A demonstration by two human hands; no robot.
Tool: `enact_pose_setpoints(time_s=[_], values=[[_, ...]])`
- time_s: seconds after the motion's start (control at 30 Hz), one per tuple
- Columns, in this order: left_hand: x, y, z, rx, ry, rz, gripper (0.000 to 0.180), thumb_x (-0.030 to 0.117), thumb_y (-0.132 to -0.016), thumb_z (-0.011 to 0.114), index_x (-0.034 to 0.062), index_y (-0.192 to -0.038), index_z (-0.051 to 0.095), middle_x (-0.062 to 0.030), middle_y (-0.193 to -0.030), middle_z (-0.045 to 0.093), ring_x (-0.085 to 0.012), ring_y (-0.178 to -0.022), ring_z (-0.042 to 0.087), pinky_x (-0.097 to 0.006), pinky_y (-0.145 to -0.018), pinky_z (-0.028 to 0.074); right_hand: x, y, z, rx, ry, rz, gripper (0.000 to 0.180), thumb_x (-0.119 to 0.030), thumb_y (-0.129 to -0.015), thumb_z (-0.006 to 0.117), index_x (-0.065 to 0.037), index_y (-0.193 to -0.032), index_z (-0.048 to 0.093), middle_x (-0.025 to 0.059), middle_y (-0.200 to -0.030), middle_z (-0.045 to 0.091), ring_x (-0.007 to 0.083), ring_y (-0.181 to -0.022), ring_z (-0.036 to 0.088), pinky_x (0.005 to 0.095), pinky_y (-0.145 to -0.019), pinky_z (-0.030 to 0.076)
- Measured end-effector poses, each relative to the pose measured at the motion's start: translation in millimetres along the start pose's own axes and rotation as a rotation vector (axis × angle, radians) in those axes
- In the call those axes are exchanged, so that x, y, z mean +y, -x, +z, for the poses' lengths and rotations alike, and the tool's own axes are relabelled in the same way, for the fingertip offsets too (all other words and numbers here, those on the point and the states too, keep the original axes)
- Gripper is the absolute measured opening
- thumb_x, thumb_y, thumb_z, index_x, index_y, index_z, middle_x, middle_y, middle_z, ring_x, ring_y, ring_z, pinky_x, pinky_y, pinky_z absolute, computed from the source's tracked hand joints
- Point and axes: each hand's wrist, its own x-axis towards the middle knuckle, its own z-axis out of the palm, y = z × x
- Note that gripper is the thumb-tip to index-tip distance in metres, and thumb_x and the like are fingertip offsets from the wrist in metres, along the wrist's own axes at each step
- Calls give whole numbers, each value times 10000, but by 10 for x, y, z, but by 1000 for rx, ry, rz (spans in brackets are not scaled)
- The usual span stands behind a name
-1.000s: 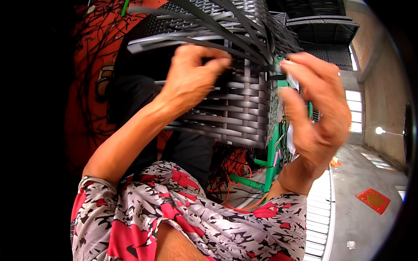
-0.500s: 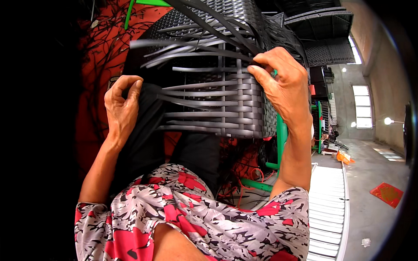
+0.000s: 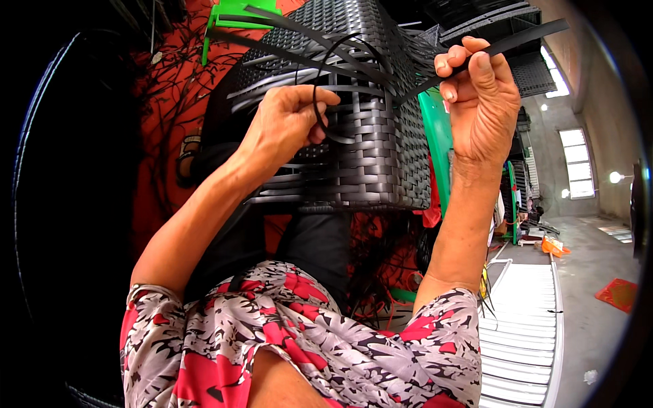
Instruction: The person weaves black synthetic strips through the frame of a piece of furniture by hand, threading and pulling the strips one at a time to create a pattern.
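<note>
A dark grey woven plastic-rattan piece (image 3: 377, 160) stands before me over my knees, its corner tightly woven and loose strip ends (image 3: 299, 51) fanning out on the left. My right hand (image 3: 479, 98) is raised at its right side, closed on a flat black weaving strip (image 3: 527, 37) whose end sticks out past the fingers. That strip runs back toward the weave. In front of the open left part of the weave, my left hand (image 3: 289, 122) is closed, fingertips at a narrow black loop of strip (image 3: 325, 61); the exact grip is partly hidden.
A green frame bar (image 3: 437, 136) stands right of the woven piece. A green stool (image 3: 245, 10) is at the far left, over red flooring (image 3: 180, 51) strewn with strip scraps. On the right lie a white slatted panel (image 3: 520, 326) and a red mat (image 3: 615, 294).
My left hand has moved right and up to the weave. The right hand has lifted away from the corner to the upper right, now with a strip in it. A loop has appeared between them.
</note>
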Motion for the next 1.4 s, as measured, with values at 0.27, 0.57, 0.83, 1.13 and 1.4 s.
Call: enact_pose_setpoints(time_s=[0.27, 0.57, 0.83, 1.13, 1.4], values=[[115, -169, 90, -61, 111, -45, 212, 121, -897, 579, 37, -1076, 656, 37, -746, 584, -33, -540, 481, -173, -484, 382, -85, 282, 127, 44, 992, -356, 211, -111, -864, 654, -16, -1050, 676, 39, -718, 578, 103, -582, 488, 213, -506, 375], [257, -345, 278, 23, -64, -34, 170, 181, -852, 680, 29, -777, 695, 52, -556, 545, -10, -455, 399, -188, -422, 285, -249, 422, 134, -174, 1190, -618, 325, 70, -740, 677, -55, -1040, 697, 90, -813, 639, 179, -613, 575, 256, -539, 457], [383, -455, 211, -8, -63, -115, 56, 42, -731, 709, 19, -713, 661, -13, -620, 594, -93, -541, 482, -271, -482, 379, -316, 436, 137, -246, 1327, -602, 331, 115, -641, 665, -20, -942, 689, 103, -818, 615, 228, -684, 615, 289, -579, 494], [357, -487, 158, -18, 237, -378, 127, 35, -723, 731, 56, -676, 615, 0, -604, 537, -101, -483, 425, -258, -474, 408, -468, 436, 226, -284, 1412, -459, 257, 117, -711, 640, -6, -933, 683, 101, -740, 588, 189, -649, 582, 270, -560, 453], [406, -457, 185, 22, 168, -422, 165, 67, -748, 732, 38, -661, 595, -5, -580, 509, -108, -476, 416, -278, -494, 450, -370, 445, 291, -356, 1335, -509, 370, 34, -632, 719, -67, -988, 703, 46, -695, 515, 173, -537, 497, 275, -468, 398]])
